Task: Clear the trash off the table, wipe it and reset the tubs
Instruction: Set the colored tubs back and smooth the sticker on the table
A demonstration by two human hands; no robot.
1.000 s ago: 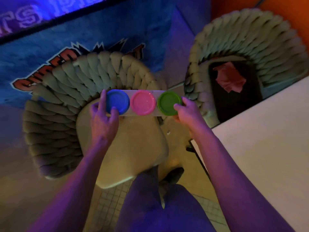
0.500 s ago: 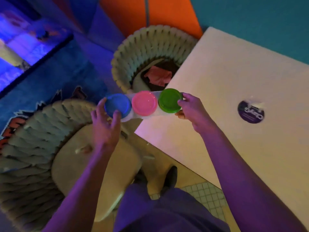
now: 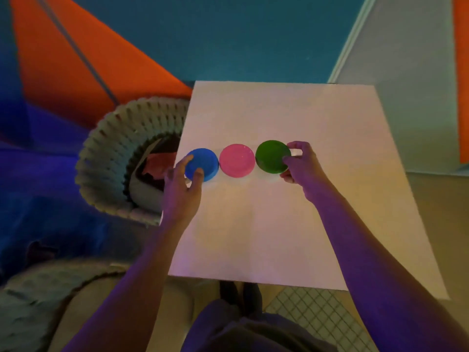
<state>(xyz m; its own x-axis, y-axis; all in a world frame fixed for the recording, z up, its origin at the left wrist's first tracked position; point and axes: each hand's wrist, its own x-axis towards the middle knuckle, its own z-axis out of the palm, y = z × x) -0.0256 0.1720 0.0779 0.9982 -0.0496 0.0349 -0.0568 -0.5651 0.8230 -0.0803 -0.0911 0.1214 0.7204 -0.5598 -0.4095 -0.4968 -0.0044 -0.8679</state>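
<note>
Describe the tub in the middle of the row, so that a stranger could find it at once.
Look at the pale table: three round tubs stand in a row across it. The middle tub has a pink lid, between the blue tub and the green tub, and neither hand touches it.

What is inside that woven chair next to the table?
A crumpled red cloth lies on the dark seat of the woven chair. The table edge and the left hand cover the seat's right side.

Three tubs (image 3: 237,160) (blue, pink, green), one table (image 3: 279,224), two woven chairs (image 3: 106,158), two hands (image 3: 181,191).
</note>
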